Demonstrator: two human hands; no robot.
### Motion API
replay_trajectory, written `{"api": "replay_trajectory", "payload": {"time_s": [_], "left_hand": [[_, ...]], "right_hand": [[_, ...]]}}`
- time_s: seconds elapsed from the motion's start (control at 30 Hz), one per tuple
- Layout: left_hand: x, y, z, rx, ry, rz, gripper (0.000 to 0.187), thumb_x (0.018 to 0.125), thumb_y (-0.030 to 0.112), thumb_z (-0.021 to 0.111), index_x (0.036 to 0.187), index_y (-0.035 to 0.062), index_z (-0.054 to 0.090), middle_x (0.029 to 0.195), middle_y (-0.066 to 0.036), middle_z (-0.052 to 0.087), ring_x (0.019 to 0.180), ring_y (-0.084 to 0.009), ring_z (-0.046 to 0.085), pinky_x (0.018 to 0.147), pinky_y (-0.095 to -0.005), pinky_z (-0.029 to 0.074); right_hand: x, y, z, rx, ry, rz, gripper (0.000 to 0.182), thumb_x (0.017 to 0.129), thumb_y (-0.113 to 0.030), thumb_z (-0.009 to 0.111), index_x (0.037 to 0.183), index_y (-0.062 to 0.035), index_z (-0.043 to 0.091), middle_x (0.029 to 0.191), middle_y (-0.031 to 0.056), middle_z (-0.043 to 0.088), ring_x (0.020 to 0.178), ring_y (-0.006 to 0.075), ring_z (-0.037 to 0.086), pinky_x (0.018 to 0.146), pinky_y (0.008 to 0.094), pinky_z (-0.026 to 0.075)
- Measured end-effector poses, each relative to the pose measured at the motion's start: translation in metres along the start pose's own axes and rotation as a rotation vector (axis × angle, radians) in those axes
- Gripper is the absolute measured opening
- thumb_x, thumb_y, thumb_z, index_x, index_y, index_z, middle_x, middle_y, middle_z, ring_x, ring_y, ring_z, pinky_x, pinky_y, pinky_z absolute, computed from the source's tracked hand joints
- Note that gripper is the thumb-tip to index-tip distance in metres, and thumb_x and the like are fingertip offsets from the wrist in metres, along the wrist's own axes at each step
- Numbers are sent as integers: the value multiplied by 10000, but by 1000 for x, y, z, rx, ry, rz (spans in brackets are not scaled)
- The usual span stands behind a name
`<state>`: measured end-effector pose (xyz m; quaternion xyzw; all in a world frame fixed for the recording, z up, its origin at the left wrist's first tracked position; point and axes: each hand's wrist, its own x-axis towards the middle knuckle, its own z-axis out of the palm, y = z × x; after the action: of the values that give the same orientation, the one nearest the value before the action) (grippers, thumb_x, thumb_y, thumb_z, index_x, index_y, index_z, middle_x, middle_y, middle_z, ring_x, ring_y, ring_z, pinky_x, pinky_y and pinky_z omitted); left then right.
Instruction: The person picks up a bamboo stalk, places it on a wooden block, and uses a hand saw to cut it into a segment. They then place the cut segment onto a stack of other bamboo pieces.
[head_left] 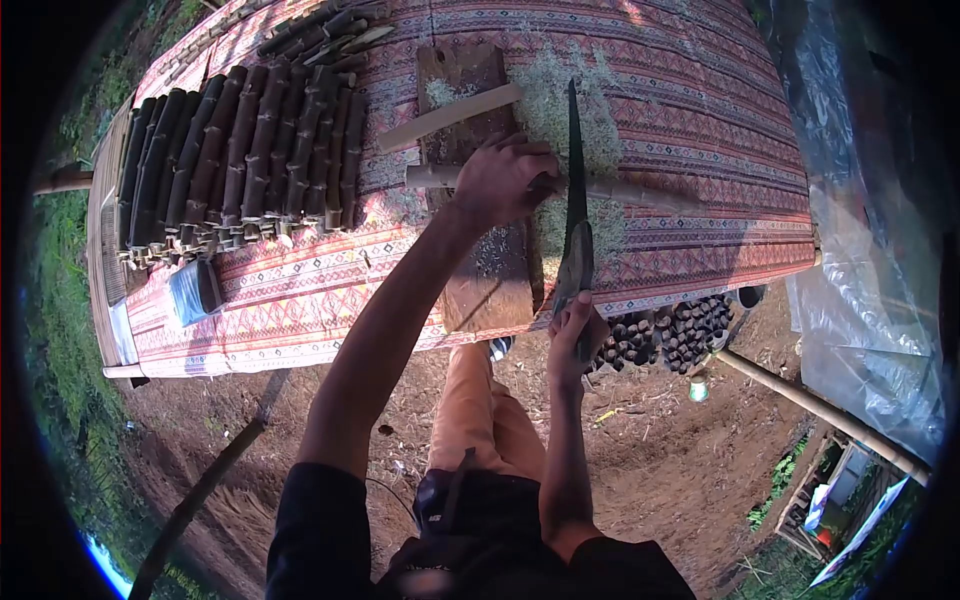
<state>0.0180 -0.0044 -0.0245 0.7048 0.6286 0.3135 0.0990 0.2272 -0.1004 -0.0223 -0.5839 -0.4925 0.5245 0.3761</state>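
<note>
My left hand (505, 180) is wrapped round a pale woody stem (640, 192) and presses it down across a dark wooden board (485, 285). In my right hand (578, 328) is the handle of a hand saw (575, 150), whose long blade points away from me. The blade crosses the stem just right of my left hand; how deep it sits in the wood cannot be made out. A flat strip of wood (450, 117) lies slantwise over the board beyond the stem. Pale sawdust (570, 85) is spread around the blade.
Rows of cut dark stems (235, 150) lie stacked at left on the patterned cloth (700, 130). A dark block with a bluish plastic bag (193, 292) sits near the front edge. Several dark filled pots (670, 335) stand below the table, by a bamboo pole (820, 410).
</note>
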Motion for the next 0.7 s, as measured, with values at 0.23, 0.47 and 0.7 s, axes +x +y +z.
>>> {"api": "replay_trajectory", "payload": {"time_s": [0.23,0.47,0.7], "left_hand": [[-5,0,13,18,81,19,204,696,253,774,812,158,634,827,21,608,899,-191,608,893,-396,441],[1,-10,11,29,68,-2,211,690,248,777,811,152,633,835,29,608,889,-190,608,884,-393,437],[6,-2,-6,31,-145,-75,218,726,251,739,907,171,650,1057,-18,659,1046,-227,597,982,-417,412]], "right_hand": [[-67,3,-27,-11,29,114,562,954,-524,461,610,-130,255,524,-60,235,438,50,266,411,229,187],[-77,-17,-28,-42,-4,52,572,942,-524,486,601,-121,265,526,-57,264,450,46,271,419,229,194],[-64,27,-30,-59,6,6,568,951,-510,473,592,-113,283,515,-51,288,439,59,275,426,238,227]]}}
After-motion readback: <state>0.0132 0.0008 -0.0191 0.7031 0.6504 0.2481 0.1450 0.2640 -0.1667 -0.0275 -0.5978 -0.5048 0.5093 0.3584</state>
